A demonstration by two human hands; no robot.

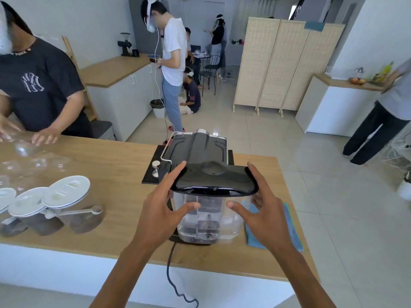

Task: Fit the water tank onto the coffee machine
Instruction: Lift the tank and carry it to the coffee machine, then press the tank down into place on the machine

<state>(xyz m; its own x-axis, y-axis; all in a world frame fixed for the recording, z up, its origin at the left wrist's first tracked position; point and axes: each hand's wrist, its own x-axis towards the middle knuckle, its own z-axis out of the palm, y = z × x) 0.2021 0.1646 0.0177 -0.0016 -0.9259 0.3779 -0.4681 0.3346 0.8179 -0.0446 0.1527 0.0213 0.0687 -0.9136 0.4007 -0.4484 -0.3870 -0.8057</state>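
Front of coffee machine hidden, cord cut off btm, glasses blurred

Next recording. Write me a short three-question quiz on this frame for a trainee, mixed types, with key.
1. True or false: the left hand and the right hand both hold the clear plastic water tank with the glossy black lid.
2. What lies on the wooden counter beneath the right hand? A) a blue cloth B) a white mug C) a red plate
3. Fill in: the small metal tamper stands on the black mat to the ____ of the black coffee machine.
Key: 1 true; 2 A; 3 left.
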